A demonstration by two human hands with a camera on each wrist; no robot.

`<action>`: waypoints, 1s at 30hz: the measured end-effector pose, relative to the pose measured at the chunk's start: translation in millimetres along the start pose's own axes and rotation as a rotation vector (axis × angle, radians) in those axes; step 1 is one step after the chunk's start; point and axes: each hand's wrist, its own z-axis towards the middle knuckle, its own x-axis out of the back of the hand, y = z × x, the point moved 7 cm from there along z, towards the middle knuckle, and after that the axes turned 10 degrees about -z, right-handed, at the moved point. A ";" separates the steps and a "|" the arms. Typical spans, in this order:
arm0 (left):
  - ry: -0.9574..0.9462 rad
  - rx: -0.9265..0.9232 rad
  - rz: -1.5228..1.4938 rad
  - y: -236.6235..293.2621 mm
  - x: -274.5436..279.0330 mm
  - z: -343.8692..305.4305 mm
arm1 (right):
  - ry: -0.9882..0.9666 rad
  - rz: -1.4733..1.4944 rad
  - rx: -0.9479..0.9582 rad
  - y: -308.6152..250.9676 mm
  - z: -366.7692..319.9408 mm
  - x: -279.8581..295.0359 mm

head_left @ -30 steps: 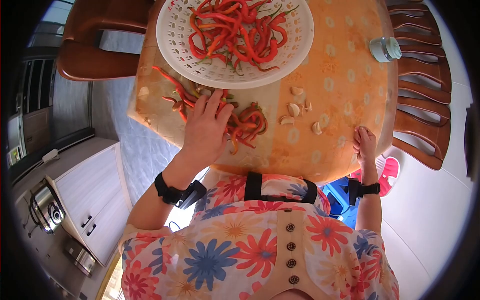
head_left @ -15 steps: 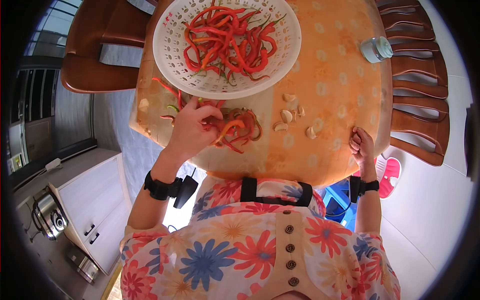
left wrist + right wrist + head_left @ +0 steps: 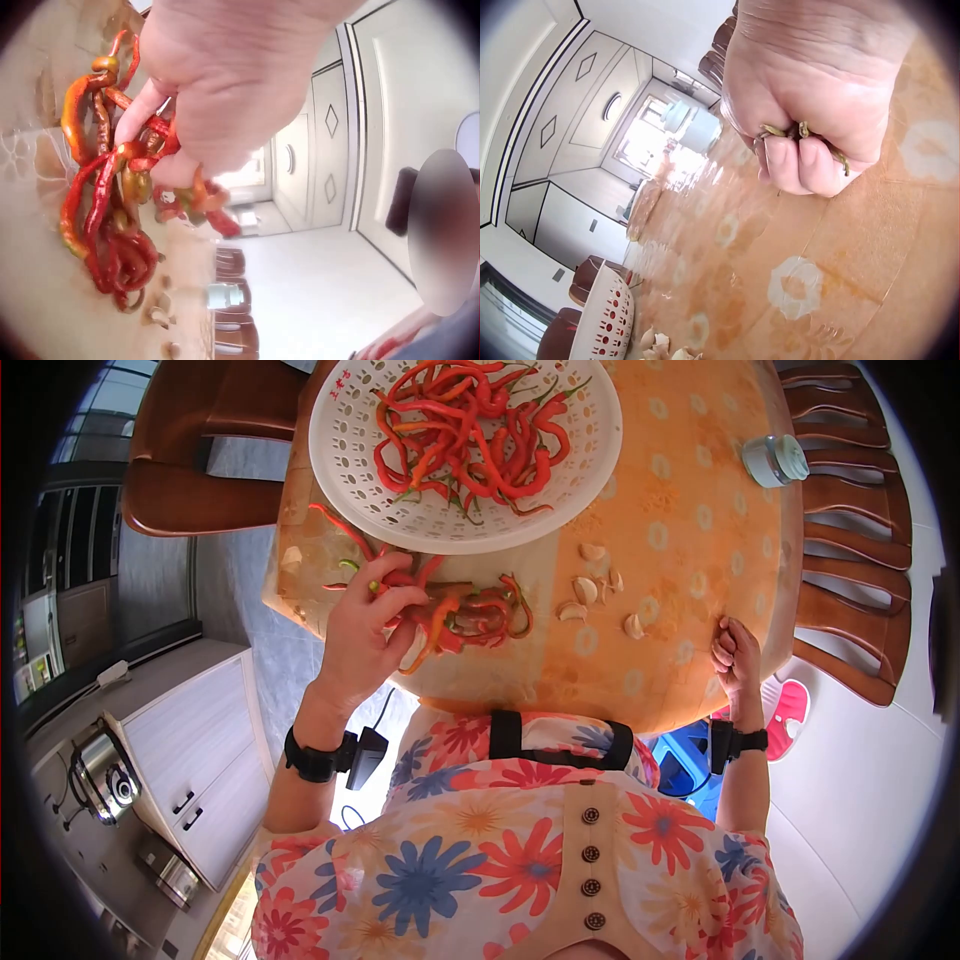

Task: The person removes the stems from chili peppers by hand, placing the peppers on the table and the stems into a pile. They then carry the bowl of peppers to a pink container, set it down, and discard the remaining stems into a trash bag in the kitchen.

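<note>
My left hand (image 3: 362, 635) grips red chili peppers at the left of the loose pile, fingers curled and thumb below. In the left wrist view, red chili peppers (image 3: 169, 135) show between the fingers and the palm. An orange-red chili pepper (image 3: 436, 632) hangs beside the thumb. The rest of the loose chili pile (image 3: 492, 618) lies on the table just right of this hand. Near the table's right edge, my right hand (image 3: 738, 658) is curled in a fist. Thin green pepper stems (image 3: 844, 162) poke out between its fingers and palm in the right wrist view.
A white perforated basket (image 3: 335, 470) full of red chili peppers (image 3: 470, 435) stands beyond the pile. Several garlic cloves (image 3: 586, 590) lie mid-table. A pale blue-green jar (image 3: 772, 461) stands at the far right. Wooden chairs (image 3: 850, 585) line the table's right side.
My left hand has drawn back from over the pile, toward the left, and now holds chili peppers. My right hand stays curled at the table's right edge. The head view has shifted slightly.
</note>
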 end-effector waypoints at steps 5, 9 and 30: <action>0.030 -0.130 0.344 13.3 5.6 -4.1 | 0.001 0.002 -0.026 -0.2 0.8 -0.2; 0.080 -0.080 0.273 6.1 17.4 -6.5 | -0.022 -0.001 -0.028 0.7 2.0 0.1; 0.008 -0.152 0.444 21.3 58.2 116.9 | -0.020 0.020 -0.026 0.9 2.1 2.2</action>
